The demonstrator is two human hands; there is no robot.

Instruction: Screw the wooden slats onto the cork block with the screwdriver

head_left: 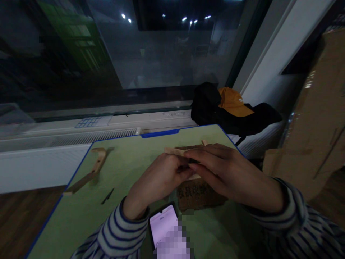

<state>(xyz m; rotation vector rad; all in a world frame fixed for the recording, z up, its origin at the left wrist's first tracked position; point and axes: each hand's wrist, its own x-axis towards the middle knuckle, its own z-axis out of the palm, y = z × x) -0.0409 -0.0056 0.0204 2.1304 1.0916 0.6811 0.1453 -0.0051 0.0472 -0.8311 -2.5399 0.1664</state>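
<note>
My left hand [159,178] is closed beside a pale wooden piece [174,150], its curled fingers holding the piece down. From the other side my right hand [223,167] reaches across with its fingers bent and pressed together near the left fingertips. A small dark thing shows between the two hands, too hidden to name. Beneath them lies a brown cardboard scrap [199,197] with handwritten marks. Another light wooden tip [205,142] pokes out behind my right fingers.
A bent wooden part with holes [99,163] and a thin dark tool [107,196] lie left on the green tabletop [129,154]. A lit phone [164,225] is near my left wrist. Behind are a black bag [206,102] and orange cap [234,102]; cardboard [312,118] stands right.
</note>
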